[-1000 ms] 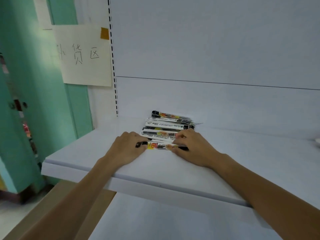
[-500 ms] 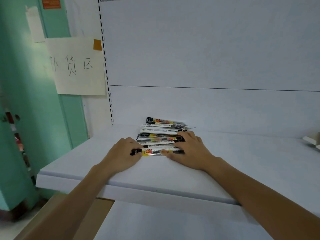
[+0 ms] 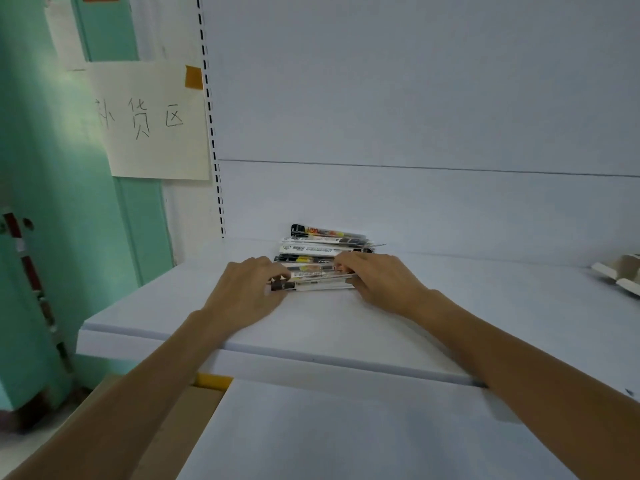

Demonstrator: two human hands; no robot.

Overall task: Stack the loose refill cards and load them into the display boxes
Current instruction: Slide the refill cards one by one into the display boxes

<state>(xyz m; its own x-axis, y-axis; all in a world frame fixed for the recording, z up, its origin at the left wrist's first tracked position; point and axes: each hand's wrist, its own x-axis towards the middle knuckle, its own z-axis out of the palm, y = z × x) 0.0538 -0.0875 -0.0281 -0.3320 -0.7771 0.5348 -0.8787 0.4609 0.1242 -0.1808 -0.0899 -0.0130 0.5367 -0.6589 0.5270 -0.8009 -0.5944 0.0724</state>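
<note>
Head view: the refill cards [image 3: 322,251] lie on the white shelf [image 3: 450,306] in an overlapping row that runs back toward the rear panel, not squared into one pile. The left hand [image 3: 247,289] curls its fingers round the left ends of the nearest few cards, and the right hand [image 3: 381,282] closes on their right ends, so both clamp a small bundle between them. The cards farther back lie loose and untouched. At the far right edge sits a pale cardboard piece [image 3: 620,275], perhaps a display box, well apart and cut off by the frame. I judge the task early: gathering has begun, most cards are left to stack, and nothing is loaded.
</note>
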